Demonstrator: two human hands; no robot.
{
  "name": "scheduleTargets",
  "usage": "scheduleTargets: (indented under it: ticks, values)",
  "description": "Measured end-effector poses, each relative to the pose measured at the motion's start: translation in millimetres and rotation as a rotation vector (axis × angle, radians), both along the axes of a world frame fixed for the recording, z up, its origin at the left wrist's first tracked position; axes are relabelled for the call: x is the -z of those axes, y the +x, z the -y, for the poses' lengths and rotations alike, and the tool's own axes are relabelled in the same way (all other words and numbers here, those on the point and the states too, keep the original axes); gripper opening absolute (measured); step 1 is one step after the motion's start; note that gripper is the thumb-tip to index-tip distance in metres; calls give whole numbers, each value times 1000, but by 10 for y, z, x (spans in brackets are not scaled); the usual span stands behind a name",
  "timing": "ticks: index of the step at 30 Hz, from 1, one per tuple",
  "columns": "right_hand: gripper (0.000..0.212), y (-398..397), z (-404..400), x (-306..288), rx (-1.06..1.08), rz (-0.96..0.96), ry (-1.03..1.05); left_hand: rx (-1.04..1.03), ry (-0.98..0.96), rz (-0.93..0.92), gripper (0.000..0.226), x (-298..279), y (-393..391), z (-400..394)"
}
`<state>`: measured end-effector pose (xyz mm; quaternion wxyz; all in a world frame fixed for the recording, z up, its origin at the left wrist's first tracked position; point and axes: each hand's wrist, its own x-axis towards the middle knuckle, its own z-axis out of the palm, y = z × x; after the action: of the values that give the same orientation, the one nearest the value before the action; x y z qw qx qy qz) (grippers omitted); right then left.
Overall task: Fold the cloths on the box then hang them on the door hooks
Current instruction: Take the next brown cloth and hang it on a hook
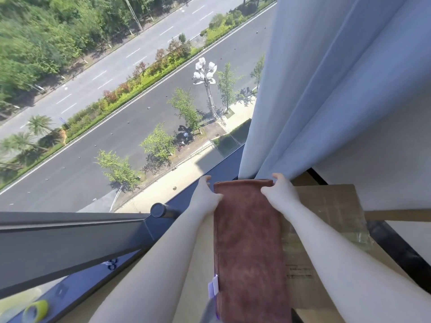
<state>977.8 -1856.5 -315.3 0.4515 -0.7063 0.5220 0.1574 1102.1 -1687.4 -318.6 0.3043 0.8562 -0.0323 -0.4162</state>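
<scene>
a blue curtain (326, 89) is hanging behind the cardboard box (331, 206), where the brown cloth (247, 241) is lying folded long; the left hand (206, 194) and right hand (279, 191) are each pinching one far corner

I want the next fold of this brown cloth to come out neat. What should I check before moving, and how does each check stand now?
1. Left hand grips the far left corner: ok.
2. Right hand grips the far right corner: ok.
3. Brown cloth lies flat in a long strip on the cardboard box: ok.
4. Far edge straight between the hands: ok.
5. Near end of the cloth square: cannot tell, out of frame.
6. Door hooks within reach: cannot tell, not in view.
</scene>
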Motion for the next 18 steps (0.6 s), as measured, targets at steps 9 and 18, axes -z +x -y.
scheduleTargets:
  ticks: [9,18]
  values:
    - [22,85,-203,-83,-21,97,9,277,-65,161,71,-34,-41,198]
    - [13,36,-480,-324,95,226,7,587,122,324,49,-122,-57,198]
